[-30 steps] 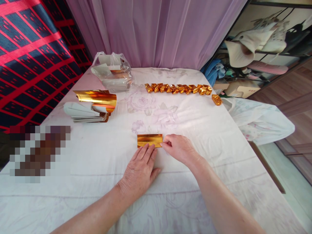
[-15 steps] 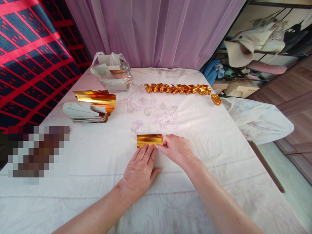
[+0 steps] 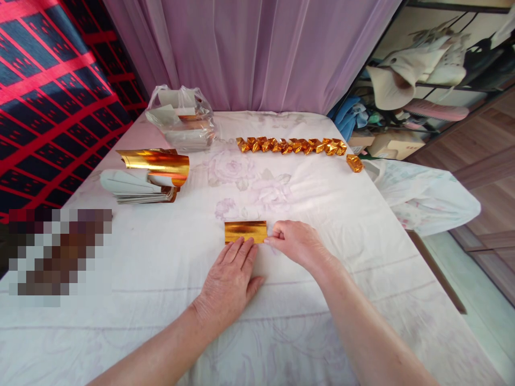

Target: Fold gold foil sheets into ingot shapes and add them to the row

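Note:
A folded strip of shiny gold foil paper (image 3: 244,229) lies flat on the cloth in front of me, its long sides running left to right. My left hand (image 3: 231,273) rests palm down with fingers stretched out, the fingertips on the strip's near edge. At the strip's lower right corner is the thumb tip of my right hand (image 3: 295,241). That hand's other fingers are curled in, and nothing shows inside them. Beyond, a row of folded gold foil pieces (image 3: 292,146) stretches across the cloth, with a single gold piece (image 3: 354,163) by its right end.
At left sits a stack of gold-and-white paper sheets (image 3: 148,177), curled over. Behind it stands a clear plastic bag (image 3: 181,118) of paper. A pale floral cloth (image 3: 161,257) covers the surface. Shelves with a white cap (image 3: 396,80) are at right, a purple curtain (image 3: 257,53) behind.
My right hand has slid a little to the right along the strip's near edge, out to its corner. The left hand stays on the paper. The view has shifted slightly.

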`<state>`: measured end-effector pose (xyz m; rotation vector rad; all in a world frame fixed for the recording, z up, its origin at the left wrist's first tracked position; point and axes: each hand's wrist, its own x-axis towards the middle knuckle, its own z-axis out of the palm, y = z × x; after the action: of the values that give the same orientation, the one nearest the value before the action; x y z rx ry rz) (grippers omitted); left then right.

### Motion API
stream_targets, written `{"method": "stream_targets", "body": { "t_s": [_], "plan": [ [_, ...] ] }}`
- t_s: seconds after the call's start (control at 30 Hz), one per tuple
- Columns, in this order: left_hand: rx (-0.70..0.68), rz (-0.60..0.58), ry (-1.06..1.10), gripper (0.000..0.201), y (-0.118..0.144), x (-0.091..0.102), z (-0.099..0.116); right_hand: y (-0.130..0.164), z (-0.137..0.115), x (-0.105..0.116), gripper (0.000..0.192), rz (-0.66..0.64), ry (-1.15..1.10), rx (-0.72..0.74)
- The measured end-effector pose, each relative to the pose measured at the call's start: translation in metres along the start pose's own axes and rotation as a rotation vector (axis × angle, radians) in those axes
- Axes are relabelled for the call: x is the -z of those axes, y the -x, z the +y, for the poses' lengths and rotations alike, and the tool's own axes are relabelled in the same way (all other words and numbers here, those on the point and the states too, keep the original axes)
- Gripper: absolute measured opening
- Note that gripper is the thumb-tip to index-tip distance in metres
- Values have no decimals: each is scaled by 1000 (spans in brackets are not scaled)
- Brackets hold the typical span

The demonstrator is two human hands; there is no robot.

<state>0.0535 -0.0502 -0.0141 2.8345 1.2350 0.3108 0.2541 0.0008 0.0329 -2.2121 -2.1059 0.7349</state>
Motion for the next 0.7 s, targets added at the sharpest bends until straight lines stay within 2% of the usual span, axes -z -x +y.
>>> {"method": "stream_targets", "body": {
  "t_s": [0.13,0.2,0.3,0.37,0.53,0.7],
  "plan": [
    [5,-2,19,57,0,-1,0,1,5,1,14,1,-63,19],
    [12,-3,27,56,0,-1,0,1,6,0,6,56,-153,85],
    [22,-9,24,56,0,-2,1,1,2,-5,13,135,-321,226],
    [24,-12,21,57,0,-2,1,0,-4,-10,15,115,-379,278],
    [28,-13,28,58,-1,-1,2,-2,-13,-24,13,109,-345,229],
    [19,-22,33,58,-1,-1,2,-3,-12,-27,11,112,-307,227]
  ]
}}
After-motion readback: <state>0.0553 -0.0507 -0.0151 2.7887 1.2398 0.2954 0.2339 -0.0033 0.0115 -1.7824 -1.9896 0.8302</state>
